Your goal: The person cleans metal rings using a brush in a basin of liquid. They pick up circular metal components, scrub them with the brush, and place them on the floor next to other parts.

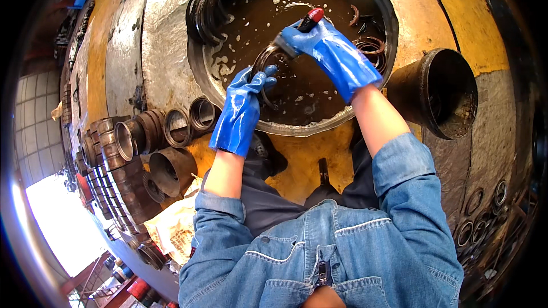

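Both of my hands wear blue rubber gloves and are over a wide round tub point(308, 129) of dark, murky liquid with foam patches. My left hand point(242, 100) grips a dark, wet metal ring point(264, 59) by its near left side, partly hidden behind the fingers. In my right hand point(317, 40) is a brush point(314, 16) with a black, red-tipped handle, the fingers wrapped round it. Its greyish head is at the ring's upper right part; the bristles are too blurred to make out.
Dark rings point(211, 8) hang over the tub's far left rim, and a few rusty ones point(372, 45) lie inside at right. A large metal cylinder point(448, 94) stands right of the tub. Several metal sleeves point(177, 127) and a paper sack point(174, 225) are at left.
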Demonstrator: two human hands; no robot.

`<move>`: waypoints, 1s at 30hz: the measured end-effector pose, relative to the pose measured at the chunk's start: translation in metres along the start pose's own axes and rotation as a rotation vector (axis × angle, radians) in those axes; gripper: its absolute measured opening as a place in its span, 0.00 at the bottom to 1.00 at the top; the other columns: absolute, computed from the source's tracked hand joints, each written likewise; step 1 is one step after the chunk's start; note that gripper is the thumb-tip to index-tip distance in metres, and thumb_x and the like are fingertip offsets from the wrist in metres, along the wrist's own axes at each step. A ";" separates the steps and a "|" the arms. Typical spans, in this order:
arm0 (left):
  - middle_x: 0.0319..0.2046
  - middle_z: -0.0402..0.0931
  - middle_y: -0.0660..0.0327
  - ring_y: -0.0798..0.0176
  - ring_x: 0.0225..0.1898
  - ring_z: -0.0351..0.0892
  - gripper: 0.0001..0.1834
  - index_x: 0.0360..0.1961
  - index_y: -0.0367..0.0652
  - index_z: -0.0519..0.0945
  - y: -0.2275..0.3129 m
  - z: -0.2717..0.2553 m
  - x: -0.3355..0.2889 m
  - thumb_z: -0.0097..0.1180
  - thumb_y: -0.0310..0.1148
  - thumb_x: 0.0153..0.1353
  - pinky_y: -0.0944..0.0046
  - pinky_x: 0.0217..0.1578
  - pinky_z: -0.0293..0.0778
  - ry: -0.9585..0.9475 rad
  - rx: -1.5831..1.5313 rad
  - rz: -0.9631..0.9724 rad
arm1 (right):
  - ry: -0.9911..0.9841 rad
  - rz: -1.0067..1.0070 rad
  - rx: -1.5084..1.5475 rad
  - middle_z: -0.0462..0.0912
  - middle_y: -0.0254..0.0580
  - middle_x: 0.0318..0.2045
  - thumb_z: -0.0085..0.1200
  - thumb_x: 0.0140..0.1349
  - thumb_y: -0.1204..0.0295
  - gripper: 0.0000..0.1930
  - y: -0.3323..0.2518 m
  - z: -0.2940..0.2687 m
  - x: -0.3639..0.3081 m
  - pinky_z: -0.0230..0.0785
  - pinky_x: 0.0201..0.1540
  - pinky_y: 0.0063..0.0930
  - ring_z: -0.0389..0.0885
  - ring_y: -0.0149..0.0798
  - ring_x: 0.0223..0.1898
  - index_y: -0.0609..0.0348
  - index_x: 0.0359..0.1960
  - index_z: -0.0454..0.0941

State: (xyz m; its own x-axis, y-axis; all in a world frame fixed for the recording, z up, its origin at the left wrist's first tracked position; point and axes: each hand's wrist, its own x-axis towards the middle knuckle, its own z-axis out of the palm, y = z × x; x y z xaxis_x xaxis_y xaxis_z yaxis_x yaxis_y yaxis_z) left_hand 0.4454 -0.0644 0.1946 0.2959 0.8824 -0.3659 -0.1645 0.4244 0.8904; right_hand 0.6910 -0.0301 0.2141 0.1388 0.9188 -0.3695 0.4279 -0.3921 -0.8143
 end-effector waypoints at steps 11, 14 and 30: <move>0.39 0.84 0.56 0.67 0.32 0.79 0.20 0.58 0.29 0.78 0.003 0.025 0.017 0.60 0.33 0.71 0.67 0.35 0.78 -0.211 -0.114 -0.346 | 0.174 0.234 0.030 0.89 0.58 0.42 0.63 0.58 0.54 0.25 0.029 -0.031 -0.010 0.78 0.54 0.40 0.88 0.55 0.46 0.64 0.47 0.85; 0.37 0.83 0.58 0.66 0.31 0.79 0.21 0.58 0.28 0.78 0.000 0.035 0.019 0.61 0.34 0.71 0.65 0.37 0.79 -0.171 -0.055 -0.199 | 0.282 0.129 0.110 0.89 0.57 0.40 0.63 0.58 0.55 0.24 0.021 -0.042 -0.026 0.78 0.52 0.38 0.89 0.53 0.44 0.64 0.45 0.85; 0.47 0.87 0.47 0.60 0.32 0.82 0.27 0.56 0.31 0.79 -0.021 -0.011 0.021 0.46 0.48 0.80 0.60 0.43 0.82 0.037 -0.151 -0.271 | 0.134 0.231 0.045 0.86 0.48 0.33 0.61 0.55 0.52 0.23 0.010 -0.036 -0.025 0.76 0.46 0.38 0.84 0.42 0.37 0.63 0.38 0.85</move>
State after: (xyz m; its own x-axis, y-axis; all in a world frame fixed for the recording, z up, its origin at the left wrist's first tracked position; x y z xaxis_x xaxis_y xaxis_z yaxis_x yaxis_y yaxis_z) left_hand 0.4452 -0.0524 0.1650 0.3144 0.7384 -0.5965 -0.2231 0.6683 0.7097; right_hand 0.7236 -0.0549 0.2309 0.3465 0.8014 -0.4875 0.3316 -0.5908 -0.7355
